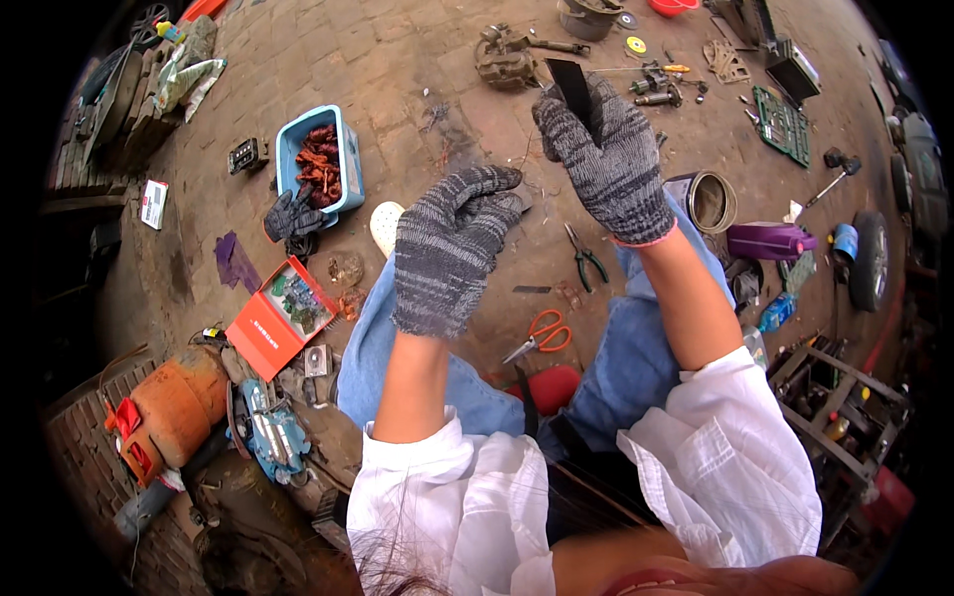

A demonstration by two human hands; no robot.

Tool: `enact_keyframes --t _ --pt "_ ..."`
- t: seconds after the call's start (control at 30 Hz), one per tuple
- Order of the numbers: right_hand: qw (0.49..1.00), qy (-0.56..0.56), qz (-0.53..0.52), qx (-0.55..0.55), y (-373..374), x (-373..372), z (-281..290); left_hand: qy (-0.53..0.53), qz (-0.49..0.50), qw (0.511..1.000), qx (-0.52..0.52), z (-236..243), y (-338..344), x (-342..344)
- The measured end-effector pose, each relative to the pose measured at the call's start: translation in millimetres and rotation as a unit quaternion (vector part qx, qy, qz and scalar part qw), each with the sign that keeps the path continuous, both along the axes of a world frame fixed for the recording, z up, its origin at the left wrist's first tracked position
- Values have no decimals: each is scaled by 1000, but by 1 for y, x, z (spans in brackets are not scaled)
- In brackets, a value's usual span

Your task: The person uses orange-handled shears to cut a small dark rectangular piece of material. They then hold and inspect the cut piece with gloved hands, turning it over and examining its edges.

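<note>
Both hands wear grey-and-black striped knit gloves. My right hand [614, 169] is raised ahead of the right knee, its fingers closed round a flat black strip [569, 84] that sticks up past the fingertips. My left hand [452, 248] is lower and to the left, thumb and fingers pinched together; a small bit at the tips is too tiny to name. Thin, hair-like wire [527, 154] seems to show between the hands. On the ground below lie green-handled pliers [586, 260], orange-handled scissors [540, 336] and a short dark strip [532, 289].
To the left stand a blue basin [353, 164] of reddish copper windings, a red box [263, 336] of small parts and an orange gas cylinder [184, 397]. A metal tin [711, 204], purple container [765, 241], socket set [782, 124] and wheel [870, 260] are on the right.
</note>
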State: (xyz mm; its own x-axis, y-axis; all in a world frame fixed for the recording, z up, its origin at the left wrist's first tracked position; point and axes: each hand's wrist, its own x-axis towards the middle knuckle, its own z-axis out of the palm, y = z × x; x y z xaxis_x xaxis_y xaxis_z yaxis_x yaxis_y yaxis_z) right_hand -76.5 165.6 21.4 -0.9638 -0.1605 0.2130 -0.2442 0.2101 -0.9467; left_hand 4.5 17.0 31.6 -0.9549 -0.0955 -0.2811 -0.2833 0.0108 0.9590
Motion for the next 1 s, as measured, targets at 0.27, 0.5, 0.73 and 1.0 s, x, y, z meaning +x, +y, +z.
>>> enact_keyframes --t 0.27,0.5,0.73,1.0 --pt "995 -18 -1 98 17 -17 3 147 75 983 -81 -27 -25 -6" --pt "985 -10 126 115 -7 1 -5 -31 -49 994 94 -24 -23 -7" --pt "988 -63 80 114 -2 10 -6 -23 -57 998 -28 -29 -9 -13" --pt "972 -218 -54 -65 43 -18 -1 -42 7 914 -404 -184 -30 -31"
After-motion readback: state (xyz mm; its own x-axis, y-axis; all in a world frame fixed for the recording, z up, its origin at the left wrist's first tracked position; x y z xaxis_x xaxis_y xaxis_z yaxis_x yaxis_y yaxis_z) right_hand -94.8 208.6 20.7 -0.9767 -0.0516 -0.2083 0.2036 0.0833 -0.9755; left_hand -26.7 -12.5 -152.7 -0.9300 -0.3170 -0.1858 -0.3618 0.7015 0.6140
